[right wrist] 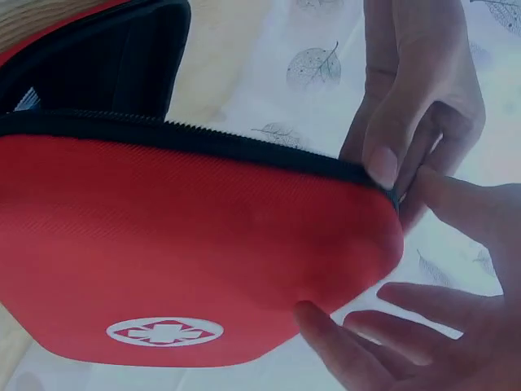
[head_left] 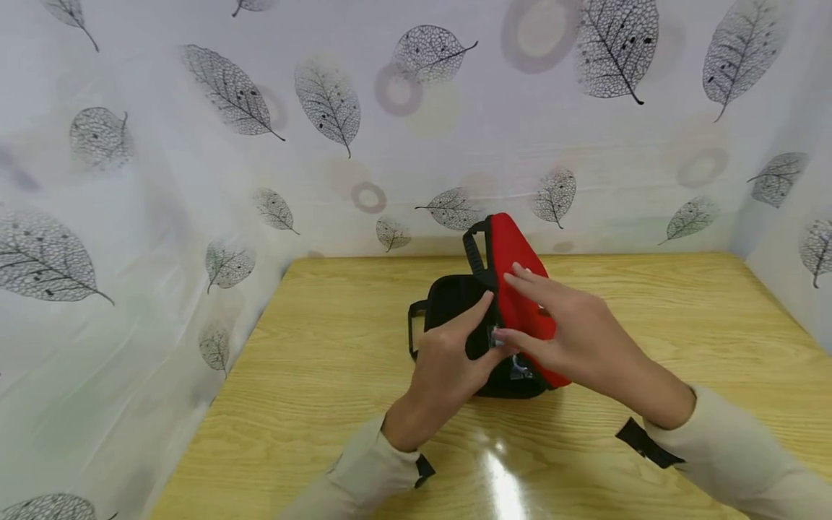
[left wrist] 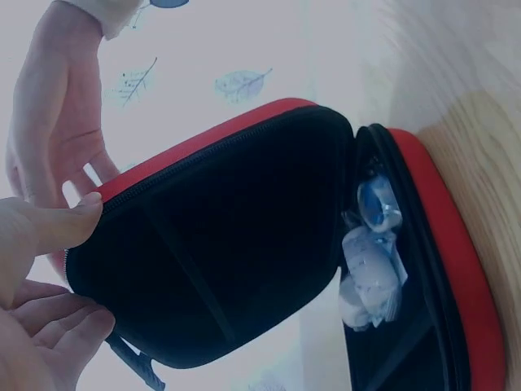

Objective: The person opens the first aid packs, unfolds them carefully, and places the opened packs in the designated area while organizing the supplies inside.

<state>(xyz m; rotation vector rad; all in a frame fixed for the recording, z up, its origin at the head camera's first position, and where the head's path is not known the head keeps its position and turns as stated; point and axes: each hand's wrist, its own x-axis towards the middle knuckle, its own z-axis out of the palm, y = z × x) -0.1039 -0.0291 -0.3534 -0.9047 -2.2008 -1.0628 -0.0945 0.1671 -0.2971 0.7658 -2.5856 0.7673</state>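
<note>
A red first-aid case (head_left: 510,242) with a white cross emblem (right wrist: 165,331) stands unzipped on the table, its lid raised. My left hand (head_left: 448,361) pinches the zipped rim at the lid's corner, between thumb and fingers. The right hand (head_left: 578,325) is spread beside the lid's red outer face, a fingertip (right wrist: 309,318) right at the shell and the thumb close to the left hand. Inside the black-lined base (left wrist: 407,350) lie several small items in clear wrapping, among them a white roll (left wrist: 373,265) and a roll with a blue centre (left wrist: 379,204).
The case rests on a wood-grain table (head_left: 325,325). A black carry handle (head_left: 474,253) sticks out from the lid and another strap handle (head_left: 416,328) from the base. A leaf-print sheet (head_left: 422,144) hangs behind and at the sides.
</note>
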